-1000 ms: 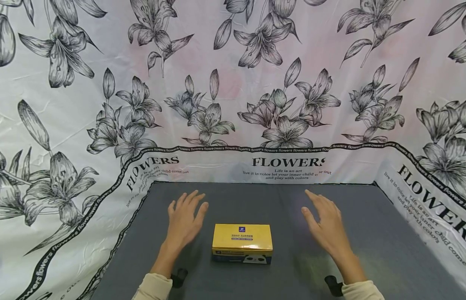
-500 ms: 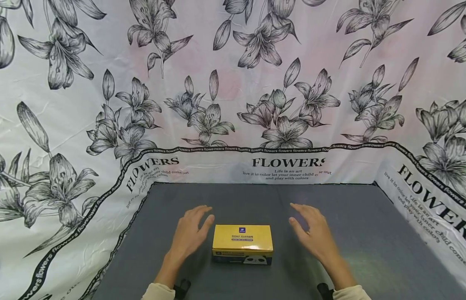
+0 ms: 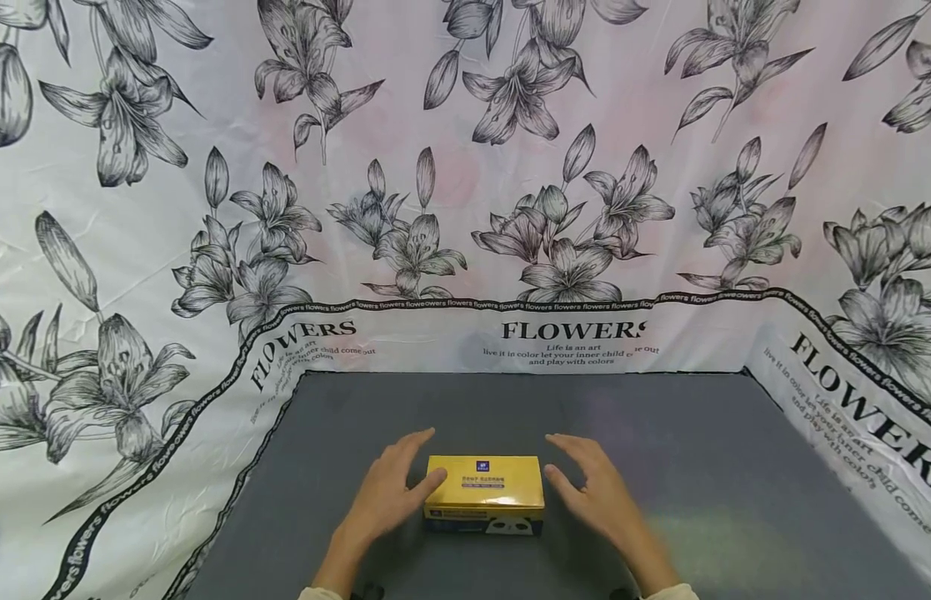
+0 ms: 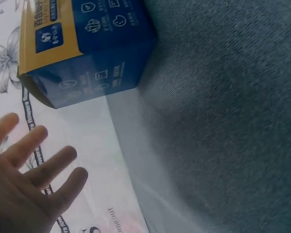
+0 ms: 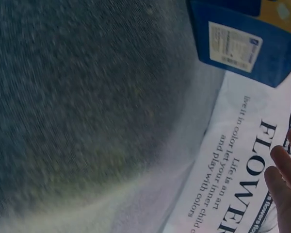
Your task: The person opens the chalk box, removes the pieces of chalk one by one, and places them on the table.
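A yellow and dark blue cardboard box (image 3: pixel 483 487) with a panda picture on its front lies on the grey table, between the two hands. At its left side is the left hand (image 3: pixel 390 487), fingers spread and thumb reaching over the near left top edge; whether the thumb touches is hard to tell. The right hand (image 3: pixel 596 487) stands just off the box's right side, its thumb and fingers apart. In the left wrist view, the spread left hand (image 4: pixel 34 174) shows below the box (image 4: pixel 87 53). The right wrist view shows a white label on the box's blue end (image 5: pixel 233 46).
A grey cloth-covered table (image 3: pixel 720 467) extends around the box. White fabric (image 3: pixel 435 350) printed with black lilies and "FLOWERS" lettering hangs behind the table and along both sides.
Both hands have moved inward and nearer to the person, closing in on the box from either side. The box has stayed in place; the view has tilted slightly.
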The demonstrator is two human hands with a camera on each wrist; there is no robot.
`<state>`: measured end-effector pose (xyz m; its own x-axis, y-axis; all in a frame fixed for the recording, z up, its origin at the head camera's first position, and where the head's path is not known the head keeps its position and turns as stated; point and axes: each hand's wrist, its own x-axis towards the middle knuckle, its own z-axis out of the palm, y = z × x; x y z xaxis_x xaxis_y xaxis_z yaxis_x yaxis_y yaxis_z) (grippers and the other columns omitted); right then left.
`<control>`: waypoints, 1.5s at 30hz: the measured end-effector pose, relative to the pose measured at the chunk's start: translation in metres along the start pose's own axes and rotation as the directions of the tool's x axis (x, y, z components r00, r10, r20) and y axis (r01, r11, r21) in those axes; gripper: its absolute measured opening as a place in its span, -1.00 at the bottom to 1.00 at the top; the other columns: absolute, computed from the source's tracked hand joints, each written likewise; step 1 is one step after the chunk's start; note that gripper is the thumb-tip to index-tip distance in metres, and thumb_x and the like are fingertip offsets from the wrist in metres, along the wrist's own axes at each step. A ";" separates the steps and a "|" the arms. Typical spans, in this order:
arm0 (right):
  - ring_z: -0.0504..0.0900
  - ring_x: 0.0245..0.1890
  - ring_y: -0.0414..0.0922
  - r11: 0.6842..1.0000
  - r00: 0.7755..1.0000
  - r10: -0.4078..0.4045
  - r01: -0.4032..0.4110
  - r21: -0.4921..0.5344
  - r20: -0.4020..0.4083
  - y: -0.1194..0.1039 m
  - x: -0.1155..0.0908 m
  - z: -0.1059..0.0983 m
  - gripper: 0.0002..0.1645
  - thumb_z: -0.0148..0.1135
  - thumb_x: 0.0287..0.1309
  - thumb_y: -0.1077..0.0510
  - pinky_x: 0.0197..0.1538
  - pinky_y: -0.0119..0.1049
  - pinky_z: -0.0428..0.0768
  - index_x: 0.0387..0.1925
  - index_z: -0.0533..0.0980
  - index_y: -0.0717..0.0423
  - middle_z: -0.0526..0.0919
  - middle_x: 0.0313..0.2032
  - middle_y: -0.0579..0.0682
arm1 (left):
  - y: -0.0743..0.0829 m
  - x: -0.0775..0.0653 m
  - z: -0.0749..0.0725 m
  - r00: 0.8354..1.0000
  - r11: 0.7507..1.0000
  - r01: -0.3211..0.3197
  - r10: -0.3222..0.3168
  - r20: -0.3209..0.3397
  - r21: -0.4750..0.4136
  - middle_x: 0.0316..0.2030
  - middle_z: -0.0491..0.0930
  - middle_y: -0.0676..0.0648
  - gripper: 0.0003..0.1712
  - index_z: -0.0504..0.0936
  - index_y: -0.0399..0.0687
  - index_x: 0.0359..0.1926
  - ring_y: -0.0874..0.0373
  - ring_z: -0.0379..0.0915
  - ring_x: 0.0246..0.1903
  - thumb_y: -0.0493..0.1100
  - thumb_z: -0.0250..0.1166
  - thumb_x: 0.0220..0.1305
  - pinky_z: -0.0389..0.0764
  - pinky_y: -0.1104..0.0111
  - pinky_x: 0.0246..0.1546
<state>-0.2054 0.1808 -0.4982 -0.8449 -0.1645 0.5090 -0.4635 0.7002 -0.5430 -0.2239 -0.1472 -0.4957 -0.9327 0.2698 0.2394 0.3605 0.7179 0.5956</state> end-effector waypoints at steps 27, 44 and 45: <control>0.59 0.05 -0.08 0.956 0.955 -0.218 0.250 -0.150 0.203 -0.023 0.014 0.041 -0.43 0.48 0.02 -0.33 0.07 0.08 0.52 0.02 0.72 -0.17 0.72 0.11 -0.08 | -0.023 -0.003 0.035 0.976 0.934 0.145 -0.080 0.205 -0.327 0.48 0.14 -0.39 0.46 -0.14 0.45 0.61 -0.33 0.30 0.35 0.14 0.68 -0.14 0.45 -0.27 0.14; 0.68 -0.09 -0.09 0.881 0.893 -0.305 0.397 -0.259 0.329 -0.026 0.030 0.036 -0.50 0.33 0.13 -0.34 -0.05 -0.08 0.61 -0.07 0.76 -0.16 0.78 -0.02 -0.05 | -0.029 -0.001 0.034 0.968 0.883 0.166 -0.061 0.244 -0.439 0.48 0.19 -0.29 0.38 -0.02 0.55 0.58 -0.05 0.48 0.13 0.02 0.70 -0.13 0.67 0.28 -0.12; 0.69 -0.10 -0.09 0.875 0.888 -0.313 0.408 -0.263 0.336 -0.026 0.031 0.035 -0.50 0.33 0.13 -0.34 -0.05 -0.08 0.62 -0.07 0.76 -0.15 0.78 -0.03 -0.05 | -0.029 -0.001 0.034 0.967 0.882 0.168 -0.062 0.245 -0.440 0.48 0.20 -0.29 0.37 -0.02 0.55 0.58 -0.04 0.49 0.13 0.02 0.69 -0.13 0.66 0.28 -0.12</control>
<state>-0.2293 0.1328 -0.4919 -0.6950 -0.5987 0.3982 -0.6796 0.7277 -0.0921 -0.2337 -0.1465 -0.5388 -0.9274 0.3740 0.0067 0.1664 0.3963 0.9029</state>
